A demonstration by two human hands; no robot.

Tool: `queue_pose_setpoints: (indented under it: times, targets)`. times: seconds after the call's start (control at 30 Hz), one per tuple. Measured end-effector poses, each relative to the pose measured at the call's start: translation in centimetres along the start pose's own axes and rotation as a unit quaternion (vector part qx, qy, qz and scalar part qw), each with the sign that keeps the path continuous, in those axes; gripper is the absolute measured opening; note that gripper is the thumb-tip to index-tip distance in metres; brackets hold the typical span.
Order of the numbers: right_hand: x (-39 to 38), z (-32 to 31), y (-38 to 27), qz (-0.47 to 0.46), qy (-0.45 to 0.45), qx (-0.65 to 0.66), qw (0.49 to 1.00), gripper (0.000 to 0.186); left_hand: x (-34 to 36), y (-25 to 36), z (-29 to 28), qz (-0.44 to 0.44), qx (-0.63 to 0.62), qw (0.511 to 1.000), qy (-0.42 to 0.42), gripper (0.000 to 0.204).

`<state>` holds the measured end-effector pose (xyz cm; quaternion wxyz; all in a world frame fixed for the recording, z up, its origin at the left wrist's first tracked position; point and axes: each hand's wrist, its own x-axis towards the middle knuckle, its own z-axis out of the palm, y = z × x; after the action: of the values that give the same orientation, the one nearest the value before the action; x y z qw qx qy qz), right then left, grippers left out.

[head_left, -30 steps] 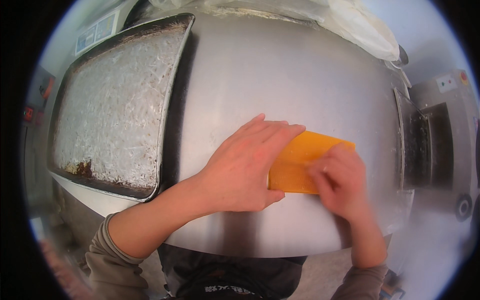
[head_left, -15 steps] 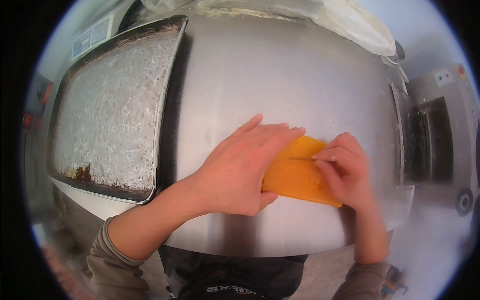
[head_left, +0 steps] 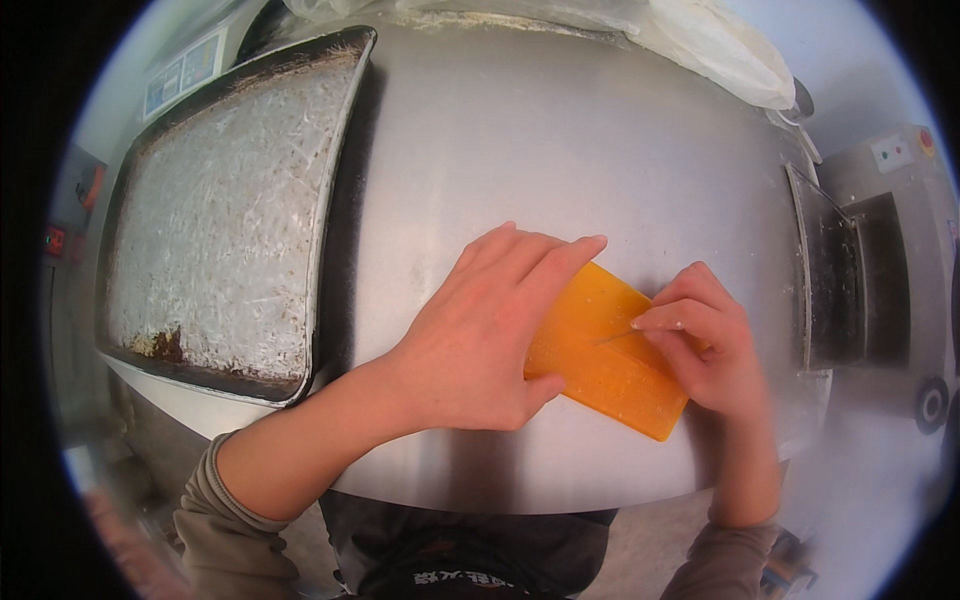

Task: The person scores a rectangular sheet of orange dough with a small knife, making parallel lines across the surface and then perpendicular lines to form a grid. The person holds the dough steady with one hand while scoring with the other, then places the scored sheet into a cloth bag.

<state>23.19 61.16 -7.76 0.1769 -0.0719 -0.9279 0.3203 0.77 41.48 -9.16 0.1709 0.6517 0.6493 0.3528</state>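
A flat, four-sided orange plastic piece (head_left: 610, 385), shaped like a dough scraper, is held over the near middle of the steel table, slanting down to the right. My left hand (head_left: 478, 335) grips its left end, thumb at the near edge and fingers over the far side. Above its right part, my right hand (head_left: 708, 345) pinches a thin, needle-like stick (head_left: 614, 338) between thumb and forefinger. The stick's tip points left and slightly toward me over the orange surface. Whether the tip touches it I cannot tell. Pale specks dot the orange face.
A large worn baking tray (head_left: 220, 220) with dark rims takes up the table's left side. The steel tabletop (head_left: 560, 140) runs to crumpled plastic sheeting (head_left: 715, 50) at the back. Past the right edge stands a steel machine (head_left: 885, 190) with a dark opening.
The orange piece has turned clockwise, its right end now nearer to me. The stick has swung from nearly level to slanting toward me. My left fingers have shifted slightly.
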Motion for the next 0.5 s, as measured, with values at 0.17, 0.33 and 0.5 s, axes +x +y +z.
queue_pose_setpoints:
  times: [0.17,0.33,0.5]
  targets:
    - [-0.04,-0.04,0.14,0.009,-0.012,0.002,1.0,0.024,0.01,-0.15,0.05,0.012,-0.014,1.0,-0.006,0.107]
    - [-0.02,-0.04,0.25,0.012,-0.014,0.011,1.0,0.024,-0.09,0.16,-0.2,0.007,-0.012,1.0,-0.019,0.099]
    - [0.02,0.05,0.15,0.016,-0.01,0.003,1.0,0.024,0.14,-0.27,0.23,0.006,-0.026,0.999,-0.02,0.101]
